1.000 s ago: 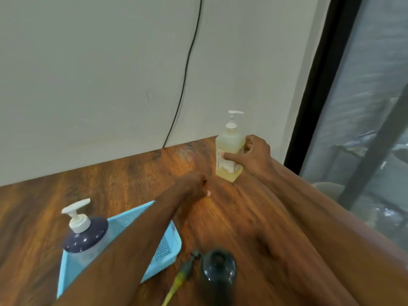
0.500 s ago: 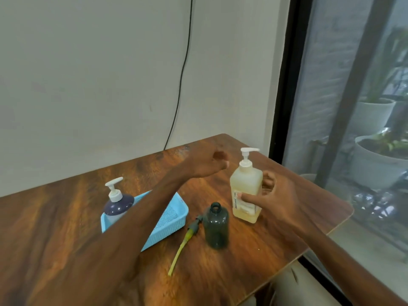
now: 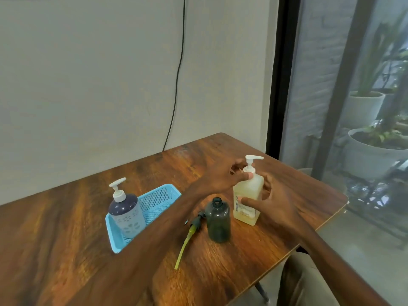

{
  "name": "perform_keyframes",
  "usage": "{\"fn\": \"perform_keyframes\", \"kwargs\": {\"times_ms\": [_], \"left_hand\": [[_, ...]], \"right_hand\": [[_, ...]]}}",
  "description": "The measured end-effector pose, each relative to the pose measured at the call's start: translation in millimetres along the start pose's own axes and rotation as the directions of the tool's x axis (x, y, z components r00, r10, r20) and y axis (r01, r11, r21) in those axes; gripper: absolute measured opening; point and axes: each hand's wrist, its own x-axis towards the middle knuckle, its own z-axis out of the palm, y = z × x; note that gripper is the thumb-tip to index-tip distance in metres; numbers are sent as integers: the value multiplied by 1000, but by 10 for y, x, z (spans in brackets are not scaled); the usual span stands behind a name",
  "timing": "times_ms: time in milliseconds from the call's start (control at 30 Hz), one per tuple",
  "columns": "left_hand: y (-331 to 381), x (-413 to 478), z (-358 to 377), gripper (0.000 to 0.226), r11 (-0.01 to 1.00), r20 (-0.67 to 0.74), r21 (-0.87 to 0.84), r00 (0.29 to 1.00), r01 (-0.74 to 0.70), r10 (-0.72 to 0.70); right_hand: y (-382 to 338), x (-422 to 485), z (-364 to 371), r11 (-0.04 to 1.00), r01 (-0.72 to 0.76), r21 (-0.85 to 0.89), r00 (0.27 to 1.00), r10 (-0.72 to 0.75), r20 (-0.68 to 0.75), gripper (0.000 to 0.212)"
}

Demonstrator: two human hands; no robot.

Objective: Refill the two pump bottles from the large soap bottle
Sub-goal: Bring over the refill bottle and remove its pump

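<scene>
Head view looks down at table (image 3: 66, 239)

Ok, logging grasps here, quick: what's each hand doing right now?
Left hand: pinches the pump collar of the yellow soap bottle.
Right hand: holds that bottle's body.

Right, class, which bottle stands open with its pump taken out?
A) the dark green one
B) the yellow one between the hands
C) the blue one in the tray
A: the dark green bottle has a bare neck, its pump lying beside it on the table.
</scene>
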Motion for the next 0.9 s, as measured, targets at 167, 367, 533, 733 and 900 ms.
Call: {"fn": "perform_keyframes", "kwargs": {"times_ms": [167,367,533,733,900], "left_hand": [[-42,17,32,33,1000,-13,11,1000,20,-20],[25,-28,168,26,998,-116,55,993,-7,13],[78,-77,341,36,994,-287,9,952,110,-103],[195,5,363,52,968,-351,-8,906,251,-238],[81,25,285,60,958,-80,-147,963,245,-259]], "right_hand": [[-157,40,2,998,50,-39,999,-50,13,70],[-115,8,82,998,-5,-55,999,2,-50,94],[-189,-84,248,998,-37,-49,984,28,-177,78],[-135,-89,303,999,-40,-34,980,32,-199,77],[-56,-29,260,1000,-7,-30,988,2,-155,79]]}}
